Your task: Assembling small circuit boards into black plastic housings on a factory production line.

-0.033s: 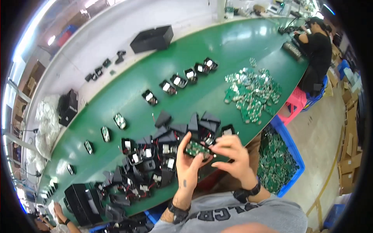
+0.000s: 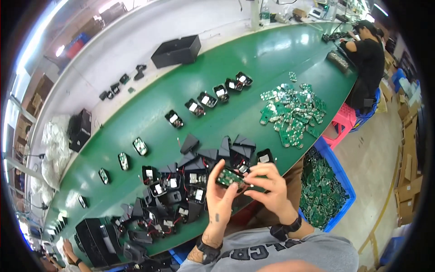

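My left hand (image 2: 219,190) is closed around a small black housing with a green circuit board (image 2: 230,177) in it, thumb lying over the board's face. At the right end of this board is my right hand (image 2: 269,186), fingertips close to the edge and thumb held apart from them. Whether those fingertips touch the board or a wire is hard to make out. Just beyond my hands lies a heap of black plastic housings (image 2: 190,143), with red wires and white-labelled parts among them. A single black housing (image 2: 265,156) with a white label sits behind my right hand.
Loose green circuit boards (image 2: 294,111) are piled at the right, above a blue bin (image 2: 351,192) full of boards. Open housings (image 2: 207,99) form a row across the green table (image 2: 235,50). Another person (image 2: 369,54) works at the far right, beside a pink stool (image 2: 342,120).
My right fingers have moved slightly down and closer to the board's right end. The left hand keeps its hold, and the whole view has shifted a little.
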The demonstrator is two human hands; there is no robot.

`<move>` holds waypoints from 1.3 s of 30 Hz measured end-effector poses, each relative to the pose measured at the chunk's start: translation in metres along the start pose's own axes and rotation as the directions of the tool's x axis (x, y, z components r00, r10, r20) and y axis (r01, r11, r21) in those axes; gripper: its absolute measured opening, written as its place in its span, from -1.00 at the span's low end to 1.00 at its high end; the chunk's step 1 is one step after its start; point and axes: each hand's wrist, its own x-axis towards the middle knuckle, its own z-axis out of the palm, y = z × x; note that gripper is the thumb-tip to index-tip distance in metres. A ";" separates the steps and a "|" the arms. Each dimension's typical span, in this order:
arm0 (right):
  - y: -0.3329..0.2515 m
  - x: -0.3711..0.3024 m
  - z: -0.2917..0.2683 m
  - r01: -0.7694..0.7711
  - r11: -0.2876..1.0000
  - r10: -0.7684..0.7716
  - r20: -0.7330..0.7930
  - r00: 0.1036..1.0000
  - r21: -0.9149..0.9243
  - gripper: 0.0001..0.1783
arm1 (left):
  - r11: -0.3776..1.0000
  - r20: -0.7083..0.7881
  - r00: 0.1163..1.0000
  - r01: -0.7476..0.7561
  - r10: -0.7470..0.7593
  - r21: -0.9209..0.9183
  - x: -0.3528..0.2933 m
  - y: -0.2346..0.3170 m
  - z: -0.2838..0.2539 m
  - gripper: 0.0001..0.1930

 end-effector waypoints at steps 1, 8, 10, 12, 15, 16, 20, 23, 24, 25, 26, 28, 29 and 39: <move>-0.002 -0.006 0.008 -0.022 0.999 0.025 -0.079 0.997 0.045 -0.66 | 0.995 0.021 0.997 -0.074 0.072 0.063 0.000 -0.007 0.000 -0.38; -0.014 -0.004 0.012 -0.040 0.999 0.034 -0.251 0.967 -0.018 -0.89 | 0.987 0.051 0.998 -0.031 0.023 0.158 0.000 -0.020 0.009 -0.42; -0.017 -0.004 0.009 -0.071 0.995 0.085 -0.245 0.966 0.065 -0.94 | 0.982 0.095 0.994 -0.077 0.060 0.175 0.001 -0.019 0.009 -0.43; -0.015 0.001 0.009 -0.076 0.992 0.099 -0.261 0.960 0.096 -0.94 | 0.966 0.084 0.996 -0.036 0.015 0.257 0.001 -0.008 0.012 -0.48; -0.013 0.013 0.003 -0.077 0.989 0.103 -0.230 0.968 0.123 -0.91 | 0.983 0.122 0.988 0.077 -0.099 0.169 0.003 0.003 0.016 -0.57; -0.016 0.018 0.000 -0.025 0.998 0.038 -0.220 0.975 0.059 -0.91 | 0.993 0.131 0.987 0.082 -0.093 0.085 0.004 0.002 0.014 -0.60; -0.016 0.036 -0.018 0.017 0.999 -0.024 -0.150 0.988 -0.048 -0.92 | 0.991 0.168 0.984 -0.073 0.054 0.111 0.013 0.013 0.028 -0.63; -0.023 0.044 -0.027 -0.013 1.000 0.011 -0.082 0.997 -0.023 -0.96 | 0.992 0.183 0.981 -0.078 0.059 0.100 0.018 0.025 0.029 -0.63; -0.022 0.042 -0.025 -0.099 0.994 0.102 -0.074 0.992 0.043 -0.95 | 0.992 0.167 0.984 -0.074 0.056 0.105 0.018 0.024 0.029 -0.63; -0.021 0.042 -0.025 -0.103 0.993 0.107 -0.067 0.992 0.053 -0.95 | 0.988 0.160 0.984 -0.097 0.078 0.119 0.018 0.023 0.029 -0.64; -0.019 0.044 -0.025 -0.081 0.997 0.082 -0.057 0.995 0.018 -0.94 | 0.984 0.158 0.982 -0.122 0.101 0.133 0.019 0.022 0.030 -0.64; -0.018 0.040 -0.024 -0.071 0.997 0.069 -0.051 0.996 -0.029 -0.92 | 0.969 0.156 0.977 -0.173 0.146 0.178 0.016 0.013 0.028 -0.64; -0.018 0.042 -0.024 -0.074 0.997 0.073 -0.055 0.996 -0.026 -0.92 | 0.949 0.164 0.967 -0.229 0.196 0.215 0.016 0.010 0.029 -0.64; -0.017 0.034 -0.032 -0.138 0.987 0.138 0.003 0.990 0.079 -0.92 | 0.901 0.184 0.945 -0.316 0.271 0.298 0.009 0.007 0.037 -0.62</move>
